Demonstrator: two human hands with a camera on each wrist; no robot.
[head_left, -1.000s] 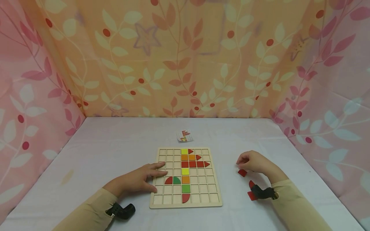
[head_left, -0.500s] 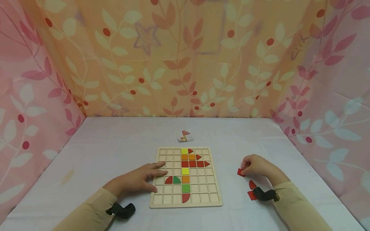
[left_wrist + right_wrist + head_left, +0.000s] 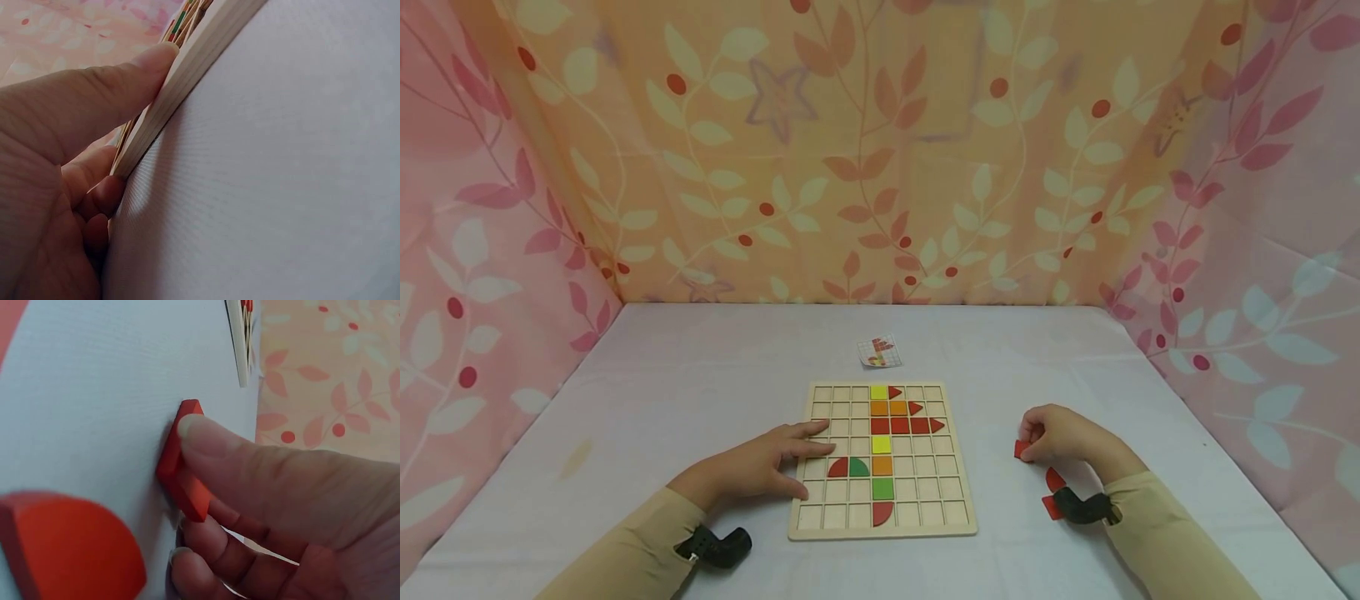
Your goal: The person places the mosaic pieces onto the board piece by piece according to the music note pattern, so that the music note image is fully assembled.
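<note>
Beside the wooden grid board (image 3: 931, 489), on its right, my right hand (image 3: 1063, 433) pinches a red square block (image 3: 187, 462) between thumb and fingers. That block looks tilted against the white cloth in the right wrist view. My left hand (image 3: 756, 462) rests on the board's left edge, fingers spread and fairly straight, the thumb (image 3: 119, 87) against the rim. A column of square blocks in yellow, orange, red and green runs down the board. Red triangles (image 3: 937, 426) point right from its upper rows. A red and a green quarter-circle (image 3: 858, 468) sit left of the column.
A loose red quarter-circle block (image 3: 1055, 478) and another red square (image 3: 1052, 507) lie near my right wrist, partly behind the black wrist camera (image 3: 1084, 505). A small pattern card (image 3: 879, 351) lies beyond the board. Flowered cloth walls (image 3: 880, 167) enclose the white table (image 3: 700, 358).
My right hand has come down onto the red square block and taken hold of it. The block has shifted slightly left and turned. The left hand and board stay put.
</note>
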